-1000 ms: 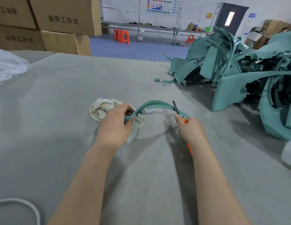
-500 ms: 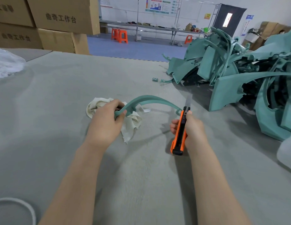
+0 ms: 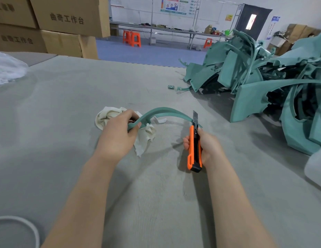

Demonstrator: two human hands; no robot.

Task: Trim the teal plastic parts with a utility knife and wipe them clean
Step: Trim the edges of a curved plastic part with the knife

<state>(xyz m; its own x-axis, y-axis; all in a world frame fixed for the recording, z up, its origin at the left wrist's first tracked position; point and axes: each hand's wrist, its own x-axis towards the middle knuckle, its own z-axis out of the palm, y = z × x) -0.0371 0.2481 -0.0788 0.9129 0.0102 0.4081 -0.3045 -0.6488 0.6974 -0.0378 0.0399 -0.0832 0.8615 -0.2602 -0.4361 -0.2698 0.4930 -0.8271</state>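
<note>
A curved teal plastic strip (image 3: 167,112) arches over the grey table in front of me. My left hand (image 3: 118,135) grips its left end, with a crumpled white cloth (image 3: 111,116) lying under and behind that hand. My right hand (image 3: 206,147) grips an orange and black utility knife (image 3: 194,145) upright, blade extended. The blade touches the strip's right end.
A big heap of teal plastic parts (image 3: 263,83) fills the right side of the table. Small teal offcuts (image 3: 171,86) lie near it. Cardboard boxes (image 3: 66,20) stand at the back left, a white bag (image 3: 7,68) at far left, a white container (image 3: 317,169) at right.
My right hand turned the knife so its orange handle now faces me, blade upright at the strip's right end. My left hand keeps hold of the strip's left end.
</note>
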